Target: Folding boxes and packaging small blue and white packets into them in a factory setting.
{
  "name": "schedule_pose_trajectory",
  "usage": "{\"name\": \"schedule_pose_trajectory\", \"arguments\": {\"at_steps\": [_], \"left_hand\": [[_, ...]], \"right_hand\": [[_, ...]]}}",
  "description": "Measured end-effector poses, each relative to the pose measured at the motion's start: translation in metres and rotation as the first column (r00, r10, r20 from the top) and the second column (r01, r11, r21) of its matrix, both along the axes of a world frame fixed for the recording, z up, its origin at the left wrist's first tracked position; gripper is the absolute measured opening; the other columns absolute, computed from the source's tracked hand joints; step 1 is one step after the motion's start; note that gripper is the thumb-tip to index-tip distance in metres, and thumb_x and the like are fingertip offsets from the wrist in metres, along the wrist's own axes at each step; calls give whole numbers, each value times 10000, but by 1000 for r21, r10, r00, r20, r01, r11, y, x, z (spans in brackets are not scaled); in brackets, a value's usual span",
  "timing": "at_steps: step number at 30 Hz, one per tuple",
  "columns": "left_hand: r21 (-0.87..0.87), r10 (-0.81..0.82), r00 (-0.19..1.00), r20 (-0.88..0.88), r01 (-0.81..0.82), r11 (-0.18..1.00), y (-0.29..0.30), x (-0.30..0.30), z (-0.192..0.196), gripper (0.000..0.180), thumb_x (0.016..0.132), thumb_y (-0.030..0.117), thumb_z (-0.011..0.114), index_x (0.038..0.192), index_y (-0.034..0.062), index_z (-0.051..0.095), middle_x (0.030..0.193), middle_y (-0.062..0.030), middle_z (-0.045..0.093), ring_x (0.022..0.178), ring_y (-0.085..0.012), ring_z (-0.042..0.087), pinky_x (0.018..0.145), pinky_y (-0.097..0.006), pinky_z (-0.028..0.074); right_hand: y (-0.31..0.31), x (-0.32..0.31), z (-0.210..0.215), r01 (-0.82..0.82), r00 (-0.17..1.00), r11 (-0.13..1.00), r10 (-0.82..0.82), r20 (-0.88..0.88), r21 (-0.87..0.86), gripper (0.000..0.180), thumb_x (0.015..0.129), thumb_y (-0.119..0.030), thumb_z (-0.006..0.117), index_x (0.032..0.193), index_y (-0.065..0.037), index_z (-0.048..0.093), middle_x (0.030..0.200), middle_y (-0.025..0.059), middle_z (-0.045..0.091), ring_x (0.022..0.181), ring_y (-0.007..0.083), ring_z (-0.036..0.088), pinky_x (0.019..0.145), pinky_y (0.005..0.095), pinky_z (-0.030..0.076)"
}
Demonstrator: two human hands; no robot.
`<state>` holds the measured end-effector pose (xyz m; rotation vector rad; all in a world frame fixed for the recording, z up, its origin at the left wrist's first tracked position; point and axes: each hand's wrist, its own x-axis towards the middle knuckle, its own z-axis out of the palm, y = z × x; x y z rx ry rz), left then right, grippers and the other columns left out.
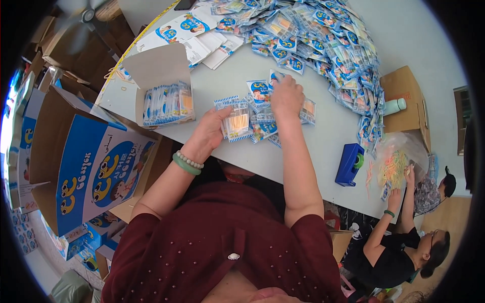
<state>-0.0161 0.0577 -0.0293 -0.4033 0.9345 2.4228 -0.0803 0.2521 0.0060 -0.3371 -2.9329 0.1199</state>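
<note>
My left hand (208, 130) is closed on small clear packets with blue edges; the front packet (237, 124) shows pale sticks inside. Close by, my right hand (287, 98) has its fingers bent over a blue and white packet (273, 78), gripping it near the fingertips. Several loose packets (264, 131) lie between and under my hands, overlapping on the white table. Left of them stands an open white box (157, 63), its lid up, with a row of upright packets (165, 103) inside.
A large heap of packets (323, 43) covers the table's far right. Flat printed cartons (194, 30) lie at the back. A blue tape dispenser (348, 164) sits near the right edge. There, another person (396, 252) reaches to a plastic bag (396, 164). A large open carton (76, 166) stands left.
</note>
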Motion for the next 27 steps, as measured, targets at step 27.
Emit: {"name": "schedule_pose_trajectory", "arguments": {"at_steps": [27], "left_hand": [[323,105,988,117,-138,936,-6,-6,-12,328,902,114,613,1213,32,548,1164,-125,631,1046,-283,630,908,-486,527]], "right_hand": [[-2,-2,5,245,949,968,-226,220,-60,380,817,-353,633,1017,-30,647,1182,170,562,1135,313,506,933,462,394]]}}
